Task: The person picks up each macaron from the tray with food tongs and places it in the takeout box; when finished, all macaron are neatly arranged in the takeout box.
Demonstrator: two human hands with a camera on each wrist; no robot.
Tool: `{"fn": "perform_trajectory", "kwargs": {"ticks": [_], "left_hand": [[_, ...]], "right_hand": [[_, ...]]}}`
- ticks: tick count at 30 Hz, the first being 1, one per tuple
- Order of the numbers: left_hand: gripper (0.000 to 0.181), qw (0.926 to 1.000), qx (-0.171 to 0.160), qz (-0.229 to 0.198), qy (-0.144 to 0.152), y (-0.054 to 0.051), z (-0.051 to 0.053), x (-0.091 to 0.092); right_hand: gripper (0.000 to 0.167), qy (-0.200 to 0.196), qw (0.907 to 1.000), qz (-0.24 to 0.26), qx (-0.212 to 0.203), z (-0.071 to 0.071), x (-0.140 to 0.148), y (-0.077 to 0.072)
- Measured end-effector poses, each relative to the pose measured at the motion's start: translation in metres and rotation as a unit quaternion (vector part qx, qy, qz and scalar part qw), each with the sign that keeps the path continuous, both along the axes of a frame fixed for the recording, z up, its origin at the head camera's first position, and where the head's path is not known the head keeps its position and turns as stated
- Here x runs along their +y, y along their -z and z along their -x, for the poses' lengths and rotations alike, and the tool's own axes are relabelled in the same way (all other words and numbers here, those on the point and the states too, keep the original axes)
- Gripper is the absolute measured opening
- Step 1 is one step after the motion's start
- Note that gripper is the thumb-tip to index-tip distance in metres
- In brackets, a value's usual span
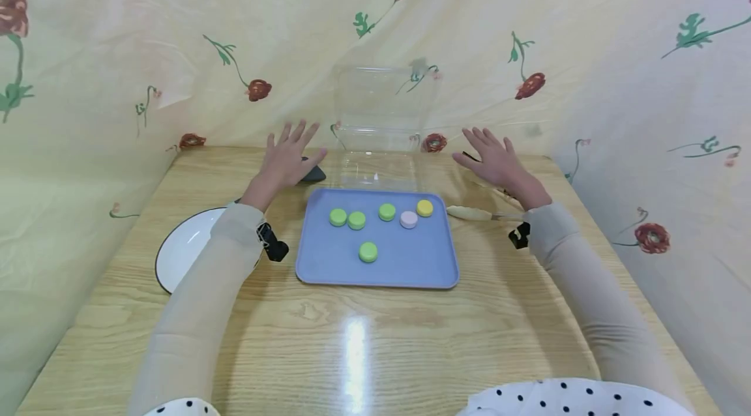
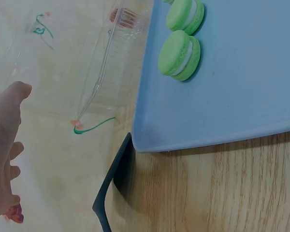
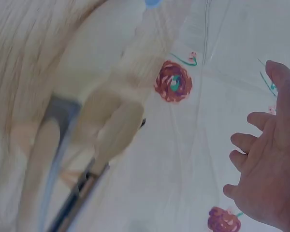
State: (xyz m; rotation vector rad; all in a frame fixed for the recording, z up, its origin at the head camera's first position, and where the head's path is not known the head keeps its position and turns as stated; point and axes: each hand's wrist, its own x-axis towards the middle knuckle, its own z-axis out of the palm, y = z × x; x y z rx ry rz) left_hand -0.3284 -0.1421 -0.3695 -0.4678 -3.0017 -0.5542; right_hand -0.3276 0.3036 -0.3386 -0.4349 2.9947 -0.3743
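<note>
Both hands hover with fingers spread, holding nothing. The left hand [image 1: 285,162] is over a dark utensil [image 1: 315,173] behind the tray's left corner; the left wrist view shows this hand [image 2: 5,154] at its left edge. My right hand [image 1: 499,163] is above brushes at the back right, and appears at the right of the right wrist view [image 3: 273,159]. Between the hands stands a clear plastic box [image 1: 378,168], its lid raised. In front of it, a blue tray [image 1: 328,267] bears several green macarons [image 1: 368,252], a lilac one [image 1: 409,219] and a yellow one [image 1: 425,208].
A white dark-rimmed plate [image 1: 182,253] lies left of the tray, partly under the left forearm. Right of the tray is a pale-tipped brush [image 1: 469,212], with another brush [image 3: 118,133] beside it in the right wrist view. Flowered cloth [image 1: 264,25] hangs behind the wooden table [image 1: 293,338].
</note>
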Motion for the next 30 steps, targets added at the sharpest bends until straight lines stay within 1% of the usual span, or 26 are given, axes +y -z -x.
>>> {"fn": "perform_trajectory", "kwargs": {"ticks": [4, 6, 8, 9, 11, 14, 17, 18, 22, 24, 26, 27, 30], "left_hand": [[0.072, 0.9991, -0.012, -0.037, 0.014, 0.001, 0.002, 0.002], [0.072, 0.9973, -0.022, -0.068, 0.018, 0.002, 0.002, 0.003], [0.071, 0.9931, -0.037, -0.109, 0.023, 0.006, 0.003, 0.003], [0.071, 0.9901, -0.048, -0.13, 0.024, 0.008, 0.004, 0.003], [0.071, 0.981, -0.075, -0.177, 0.024, 0.012, 0.005, 0.003], [0.07, 0.9625, -0.111, -0.246, 0.021, 0.019, 0.005, 0.002], [0.069, 0.9385, -0.141, -0.315, 0.018, 0.024, 0.006, 0.001], [0.068, 0.9279, -0.155, -0.339, 0.015, 0.026, 0.007, 0.0], [0.068, 0.8767, -0.216, -0.43, 0.001, 0.031, 0.011, -0.001], [0.068, 0.8481, -0.243, -0.47, -0.012, 0.034, 0.013, 0.0], [0.068, 0.8266, -0.262, -0.498, -0.022, 0.037, 0.016, 0.001], [0.068, 0.8169, -0.27, -0.509, -0.026, 0.039, 0.016, 0.002], [0.068, 0.7911, -0.288, -0.538, -0.035, 0.043, 0.019, 0.005]], "right_hand": [[0.086, -0.005, 0.9998, -0.012, -0.014, -0.003, 0.011, -0.006], [0.088, -0.009, 0.9996, -0.017, -0.021, -0.007, 0.019, -0.008], [0.089, -0.014, 0.9993, -0.02, -0.029, -0.012, 0.027, -0.009], [0.09, -0.015, 0.9991, -0.019, -0.034, -0.014, 0.031, -0.01], [0.09, -0.02, 0.9988, -0.02, -0.041, -0.018, 0.039, -0.009], [0.092, -0.028, 0.9979, -0.022, -0.054, -0.024, 0.052, -0.005], [0.094, -0.033, 0.9965, -0.026, -0.072, -0.028, 0.063, 0.001], [0.095, -0.033, 0.996, -0.025, -0.079, -0.03, 0.067, 0.003], [0.099, -0.028, 0.9932, -0.013, -0.112, -0.034, 0.078, 0.011], [0.101, -0.025, 0.9916, -0.005, -0.127, -0.036, 0.082, 0.015], [0.104, -0.021, 0.9898, 0.0, -0.141, -0.036, 0.086, 0.019], [0.106, -0.02, 0.9892, 0.001, -0.145, -0.036, 0.088, 0.022], [0.108, -0.025, 0.9882, 0.009, -0.151, -0.035, 0.096, 0.028]]}}
